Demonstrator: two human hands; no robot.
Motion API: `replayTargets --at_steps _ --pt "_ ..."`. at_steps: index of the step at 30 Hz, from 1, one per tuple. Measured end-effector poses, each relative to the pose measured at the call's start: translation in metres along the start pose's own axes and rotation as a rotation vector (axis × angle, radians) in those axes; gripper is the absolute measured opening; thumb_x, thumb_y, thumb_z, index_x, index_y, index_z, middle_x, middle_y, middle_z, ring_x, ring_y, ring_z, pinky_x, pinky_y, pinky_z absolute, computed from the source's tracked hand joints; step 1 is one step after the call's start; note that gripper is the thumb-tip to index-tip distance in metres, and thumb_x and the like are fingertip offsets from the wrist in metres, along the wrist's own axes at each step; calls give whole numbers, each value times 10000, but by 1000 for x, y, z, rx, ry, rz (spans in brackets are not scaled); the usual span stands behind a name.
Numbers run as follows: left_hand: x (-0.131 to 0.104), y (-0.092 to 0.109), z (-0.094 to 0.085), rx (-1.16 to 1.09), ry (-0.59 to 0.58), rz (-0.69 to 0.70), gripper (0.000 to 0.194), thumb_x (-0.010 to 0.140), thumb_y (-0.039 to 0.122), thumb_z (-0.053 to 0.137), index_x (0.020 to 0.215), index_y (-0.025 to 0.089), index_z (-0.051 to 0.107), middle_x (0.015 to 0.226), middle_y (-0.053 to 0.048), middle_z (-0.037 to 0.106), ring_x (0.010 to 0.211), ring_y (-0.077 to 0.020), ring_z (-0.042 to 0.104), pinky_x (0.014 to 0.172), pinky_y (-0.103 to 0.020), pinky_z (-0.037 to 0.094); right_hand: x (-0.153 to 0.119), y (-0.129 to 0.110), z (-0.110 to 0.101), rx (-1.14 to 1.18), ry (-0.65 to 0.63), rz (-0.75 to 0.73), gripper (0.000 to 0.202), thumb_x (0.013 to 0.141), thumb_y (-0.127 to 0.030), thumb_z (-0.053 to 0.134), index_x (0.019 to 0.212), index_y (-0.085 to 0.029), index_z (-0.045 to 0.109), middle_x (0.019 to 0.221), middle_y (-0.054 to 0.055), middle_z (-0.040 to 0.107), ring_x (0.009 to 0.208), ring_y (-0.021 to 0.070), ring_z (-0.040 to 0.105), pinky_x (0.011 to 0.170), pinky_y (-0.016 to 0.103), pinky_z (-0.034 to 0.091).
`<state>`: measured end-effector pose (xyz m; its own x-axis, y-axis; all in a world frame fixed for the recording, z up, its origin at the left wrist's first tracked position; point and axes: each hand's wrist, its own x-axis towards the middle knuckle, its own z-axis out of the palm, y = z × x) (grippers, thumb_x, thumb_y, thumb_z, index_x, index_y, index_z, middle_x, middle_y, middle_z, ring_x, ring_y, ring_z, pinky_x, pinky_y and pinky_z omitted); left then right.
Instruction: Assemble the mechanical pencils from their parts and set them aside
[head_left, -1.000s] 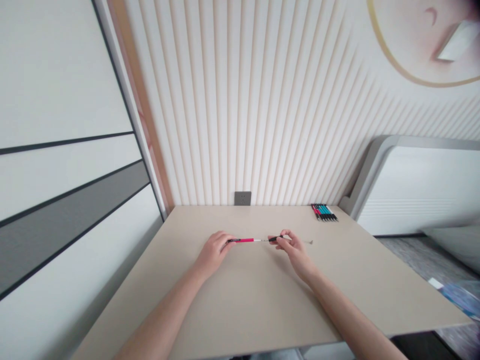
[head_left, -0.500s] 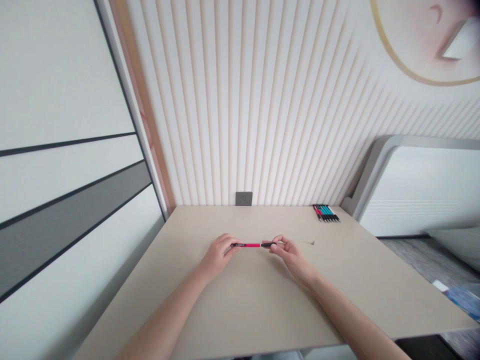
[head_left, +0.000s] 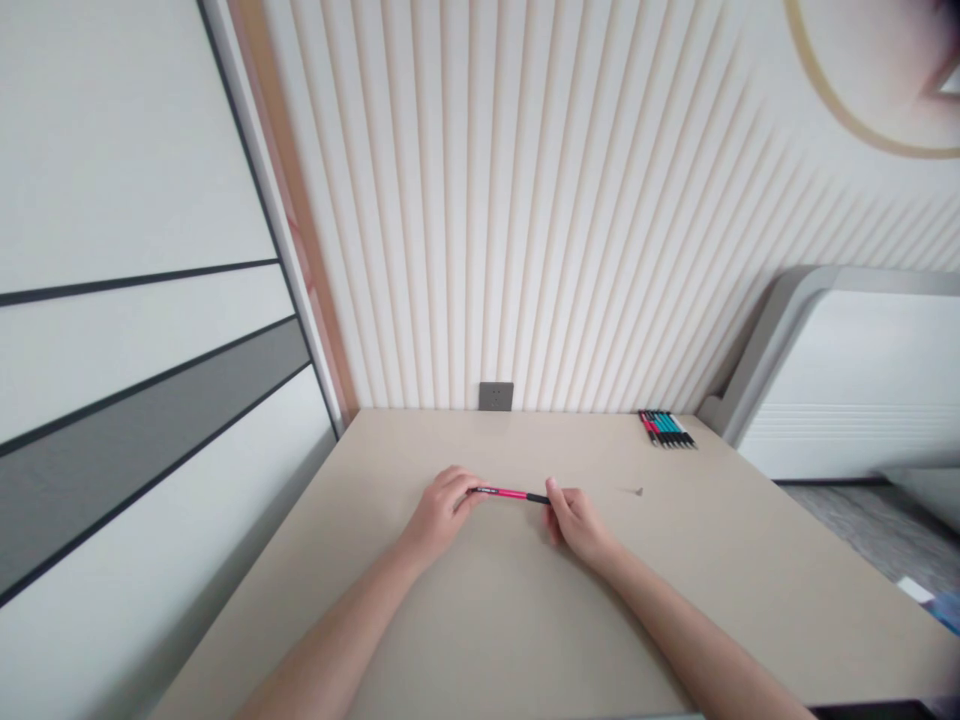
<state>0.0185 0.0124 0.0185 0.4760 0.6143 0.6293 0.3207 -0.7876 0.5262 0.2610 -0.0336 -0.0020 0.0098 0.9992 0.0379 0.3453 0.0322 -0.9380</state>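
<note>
A red and black pen (head_left: pixel 512 493) is held level above the table between my two hands. My left hand (head_left: pixel 441 510) pinches its dark left end between thumb and fingers. My right hand (head_left: pixel 581 525) is closed round the black grip on the right, thumb on top, hiding the tip. To the right of that hand lies a small grey cone-shaped piece (head_left: pixel 639 491) with a faint thin line beside it, too small to make out.
The beige table (head_left: pixel 450 620) reaches back to a ribbed wall with a dark socket (head_left: pixel 496 396). Several red, teal and black pens (head_left: pixel 667 429) lie side by side at the back right. A white cabinet (head_left: pixel 150 480) stands left, a grey headboard (head_left: pixel 840 380) right.
My right hand has turned, its thumb now pointing up and its fingers curled under the pen. The pen's right end has dipped slightly. The view has shifted a little left.
</note>
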Motion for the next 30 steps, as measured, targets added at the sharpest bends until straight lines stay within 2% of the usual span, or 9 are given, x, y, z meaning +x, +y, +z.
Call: replayTargets --at_steps 2,5,9,13,19,22,26,28,30 --pt "1 0 -1 20 19 -15 136 927 261 542 955 189 655 886 -64 658 857 -182 613 784 -309 501 -2 -1 -2 -33 15 -102 589 932 -612 299 772 -184 671 589 32 641 534 158 551 553 270 413" --pt "1 -1 -1 20 37 -28 130 923 264 550 945 187 653 870 -57 656 831 -175 612 761 -299 503 -6 -7 -11 -74 96 -263 388 878 -509 528 1117 -219 621 867 36 686 736 178 585 705 285 448" --pt "0 -3 1 -10 36 -16 129 921 266 556 946 186 654 862 -54 659 821 -167 618 752 -288 509 -10 -10 -18 -147 108 -291 263 866 -448 565 838 -210 675 790 22 669 738 181 567 722 286 428" --pt "0 -2 0 -14 34 -5 143 921 281 556 947 190 662 860 -58 666 819 -170 620 751 -292 517 -12 -8 -16 -159 -10 -225 525 947 -487 371 598 -188 623 583 18 601 582 162 532 597 277 398" --pt "0 -1 -1 -12 36 -22 151 916 290 563 931 186 671 841 -59 662 791 -169 618 733 -291 518 -11 -12 -20 -136 90 -339 305 828 -447 610 1041 -241 682 873 40 694 803 214 586 774 327 449" --pt "0 0 -1 -38 4 -7 151 915 290 567 944 193 680 854 -63 678 809 -173 622 747 -297 519 -11 -12 -20 -157 92 -333 249 852 -446 576 852 -235 706 811 42 697 774 215 594 724 313 446" --pt "0 3 0 -48 -27 24 149 910 291 576 942 192 683 856 -67 690 825 -178 625 768 -308 515 -11 -4 -19 -207 26 -216 546 936 -493 399 523 -206 610 484 9 556 503 157 510 560 278 384" --pt "0 3 -1 -49 -26 25 146 913 280 571 946 190 682 858 -66 687 826 -176 628 769 -305 514 -11 -3 -19 -189 37 -217 515 940 -491 392 607 -203 658 534 15 589 517 159 518 567 281 390" --pt "1 3 -1 -44 -20 18 147 914 275 568 952 189 681 859 -66 684 827 -177 630 763 -301 514 -11 -6 -21 -161 73 -306 327 896 -471 505 880 -215 708 737 36 674 667 189 579 646 295 433"
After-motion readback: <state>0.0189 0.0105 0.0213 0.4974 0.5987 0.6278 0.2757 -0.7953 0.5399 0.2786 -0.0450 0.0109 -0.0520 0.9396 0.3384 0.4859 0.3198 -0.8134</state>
